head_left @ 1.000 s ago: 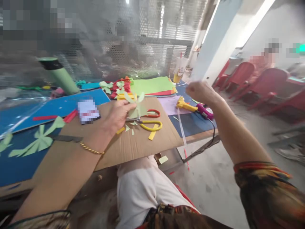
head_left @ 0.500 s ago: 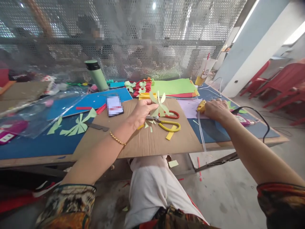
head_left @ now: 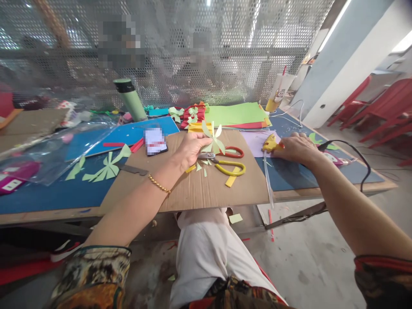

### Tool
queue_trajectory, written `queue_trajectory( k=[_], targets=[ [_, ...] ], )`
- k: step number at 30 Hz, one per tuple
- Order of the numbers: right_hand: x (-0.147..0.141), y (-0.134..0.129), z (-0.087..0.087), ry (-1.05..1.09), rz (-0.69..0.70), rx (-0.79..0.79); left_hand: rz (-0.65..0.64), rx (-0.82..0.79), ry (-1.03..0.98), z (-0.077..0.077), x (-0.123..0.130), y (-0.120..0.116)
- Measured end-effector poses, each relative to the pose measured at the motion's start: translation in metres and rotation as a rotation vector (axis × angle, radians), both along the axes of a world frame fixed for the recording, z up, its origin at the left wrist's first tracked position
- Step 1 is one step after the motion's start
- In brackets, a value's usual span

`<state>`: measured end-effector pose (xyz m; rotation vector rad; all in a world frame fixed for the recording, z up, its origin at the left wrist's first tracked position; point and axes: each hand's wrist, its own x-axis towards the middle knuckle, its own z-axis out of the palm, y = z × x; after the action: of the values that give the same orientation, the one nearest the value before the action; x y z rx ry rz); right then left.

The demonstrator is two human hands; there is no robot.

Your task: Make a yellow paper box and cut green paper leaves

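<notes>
My left hand [head_left: 193,148], wearing a gold bead bracelet, pinches a pale green paper flower [head_left: 215,138] with cut petals above a cardboard sheet [head_left: 180,189]. Below the flower lie scissors with yellow handles [head_left: 236,168], with a red handle [head_left: 236,151] just behind. Small pale green and yellow paper scraps surround them. At the right, my right hand [head_left: 298,148] closes round the back of a yellow glue gun [head_left: 271,142]; its fingers are partly hidden. A clear glue stick [head_left: 268,180] sticks out from it over the table's front edge.
A phone [head_left: 155,140], more cut paper petals [head_left: 106,166] and a dark blade [head_left: 133,170] lie leftward. Behind stand a green bottle [head_left: 131,99] and a drink cup [head_left: 278,92]; green paper sheets [head_left: 238,115] lie between. A black cord [head_left: 360,163] loops over the right edge.
The glue gun has turned and shifted a little left, its glue stick swinging with it. My right hand sits slightly farther right. The paper flower has tilted slightly in my left hand.
</notes>
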<state>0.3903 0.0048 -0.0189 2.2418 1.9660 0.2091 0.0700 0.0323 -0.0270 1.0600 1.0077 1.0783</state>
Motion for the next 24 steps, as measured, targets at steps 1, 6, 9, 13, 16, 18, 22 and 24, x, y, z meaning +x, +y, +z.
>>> queue_trajectory(
  k=[1, 6, 9, 13, 16, 18, 22, 24],
  targets=[
    [0.000, -0.002, -0.001, -0.001, 0.004, 0.006, 0.004, -0.002, 0.000, 0.000, 0.000, 0.000],
    [0.005, -0.004, -0.005, 0.149, 0.071, 0.150, 0.062, -0.038, -0.005, 0.002, 0.002, -0.001],
    [0.013, 0.001, -0.006, 0.367, 0.138, 0.272, 0.101, -0.020, 0.023, 0.005, 0.003, -0.002],
    [0.015, 0.003, -0.006, 0.727, 0.312, 0.353, 0.095, 0.013, 0.033, 0.005, 0.002, -0.001],
    [0.009, 0.001, -0.011, 1.018, 0.288, 0.340, 0.076, 0.027, 0.032, 0.004, 0.000, -0.001],
    [0.004, 0.001, -0.013, 1.296, 0.224, 0.337, 0.073, 0.028, 0.031, 0.004, 0.000, -0.001],
    [-0.011, -0.002, -0.010, 1.773, 0.159, 0.260, 0.061, 0.020, 0.046, 0.005, -0.001, -0.003],
    [-0.022, -0.007, -0.006, 1.894, 0.165, 0.201, 0.048, 0.012, 0.062, 0.005, -0.001, -0.004]
  ],
)
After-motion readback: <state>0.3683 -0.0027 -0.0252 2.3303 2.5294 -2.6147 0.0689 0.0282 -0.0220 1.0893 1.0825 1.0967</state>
